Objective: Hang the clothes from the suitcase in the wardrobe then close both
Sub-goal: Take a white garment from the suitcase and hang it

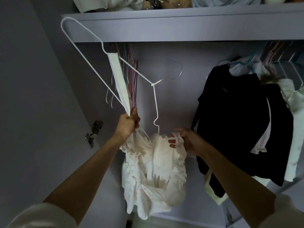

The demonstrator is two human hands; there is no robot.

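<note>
I had both arms reached up into the open wardrobe. My left hand was clenched around the bottom bar of a white wire hanger together with a cream strap of the garment, which ran taut from my fist up toward the rail at the far left. The hanger sat tilted, its long loop reaching up to the far left across the edge of the top shelf, its metal hook pointing right and free of any rail.

My right hand pinched the ruffled edge of the cream frilled garment, fingers curled into the fabric. The garment hung bunched between my two hands and drooped below them, near me, with faint pink trim on its left side. One end of the hanger dipped into its top.

To the left of the strap a bunch of empty pink and white hangers hung close together. On the right, a black garment with white trim hung on a blue hanger, with pale clothes just beside it further right. Folded linen lay on the top shelf. A metal hinge showed on the left wall. I could not see the suitcase.
</note>
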